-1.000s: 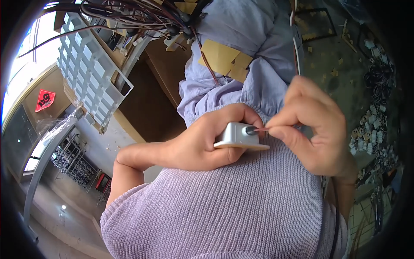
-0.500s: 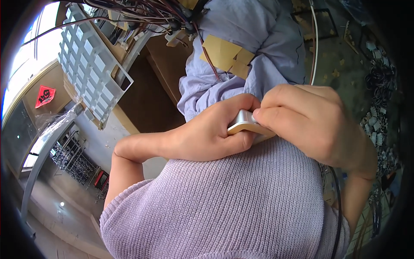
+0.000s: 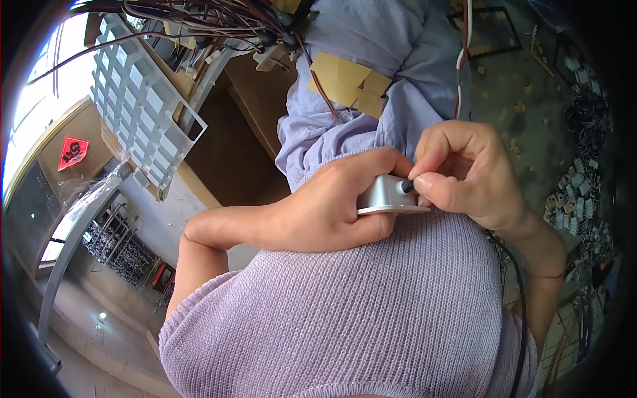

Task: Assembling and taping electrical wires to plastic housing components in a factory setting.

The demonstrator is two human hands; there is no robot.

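Two hands at work: left hand (image 3: 325, 212) clamped around a small silver housing (image 3: 381, 196); right hand (image 3: 464, 172) pinching the dark knob (image 3: 406, 186) on its end, seemingly mid-adjustment.

White grid rack (image 3: 142, 116) upper left; brown wires (image 3: 199, 13) above; cardboard pieces (image 3: 345, 83) on grey cloth (image 3: 378, 40).
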